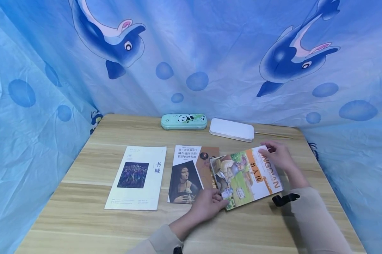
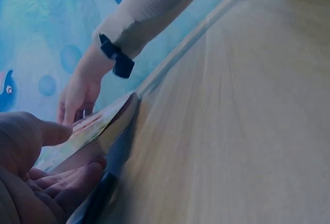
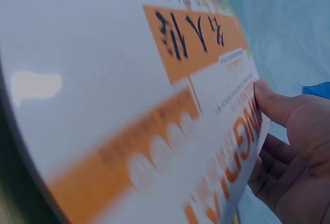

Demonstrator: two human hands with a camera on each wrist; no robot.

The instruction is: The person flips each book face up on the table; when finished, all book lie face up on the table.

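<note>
Both hands hold a book (image 1: 246,176) with a white, orange and green illustrated cover, turned sideways and tilted above the table. At its near left corner my left hand (image 1: 210,204) pinches the edge, thumb on top and fingers beneath, as the left wrist view shows. My right hand (image 1: 276,155) grips the far right edge; in the right wrist view its thumb (image 3: 281,102) lies on the cover and the fingers go behind. Partly under the held book in the head view lies a painting book (image 1: 186,176) with a portrait of a woman. Further left is a white magazine (image 1: 135,178) with a dark picture.
Along the back of the wooden table (image 1: 83,218) sit a mint panda pencil case (image 1: 184,121) and a white box (image 1: 231,129). A thin stick (image 1: 273,134) lies to the right of the box. A blue dolphin-print curtain (image 1: 210,42) surrounds the table's back and sides.
</note>
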